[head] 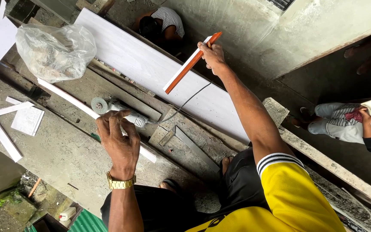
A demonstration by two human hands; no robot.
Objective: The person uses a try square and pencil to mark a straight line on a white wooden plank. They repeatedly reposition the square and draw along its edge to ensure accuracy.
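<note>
My left hand [119, 144], with a gold watch on the wrist, grips the body of a grey angle grinder [125, 114]. The grinder lies on the concrete bench, with its disc [100, 105] pointing away from me. Under the grinder a long thin white strip [67, 98] runs diagonally. My right hand [211, 54] is raised over a large white panel [142, 64]. It holds a short white strip with an orange edge [189, 65] by its upper end. The grinder's grey cable [187, 102] crosses the panel.
A crumpled clear plastic bag [54, 49] sits at the bench's far left. White offcuts [26, 120] lie at the left, and a metal square [194, 148] rests close to my knees. One person crouches beyond the panel [162, 21], and another sits at the right [348, 122].
</note>
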